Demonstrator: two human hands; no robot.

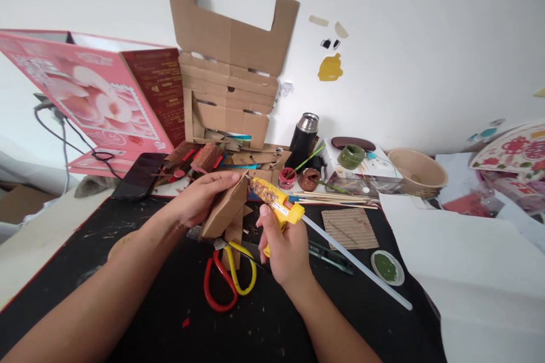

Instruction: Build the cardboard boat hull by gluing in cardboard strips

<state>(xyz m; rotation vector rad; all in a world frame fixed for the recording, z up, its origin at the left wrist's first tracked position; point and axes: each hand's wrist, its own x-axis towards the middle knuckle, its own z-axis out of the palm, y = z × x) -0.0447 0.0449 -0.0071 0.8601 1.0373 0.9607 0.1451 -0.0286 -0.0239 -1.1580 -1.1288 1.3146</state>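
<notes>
Right hand (290,250) grips glue gun (264,189); label (280,209) illegible.

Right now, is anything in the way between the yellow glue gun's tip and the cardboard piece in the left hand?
Nothing visible. The right hand points the glue gun at the upper edge of the cardboard piece in the left hand; whether they touch is unclear. The scissors lie lower, outside that gap.

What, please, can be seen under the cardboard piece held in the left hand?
The scissors' handles and a cardboard strip emerge from beneath the cardboard piece; anything further under is covered.
</notes>
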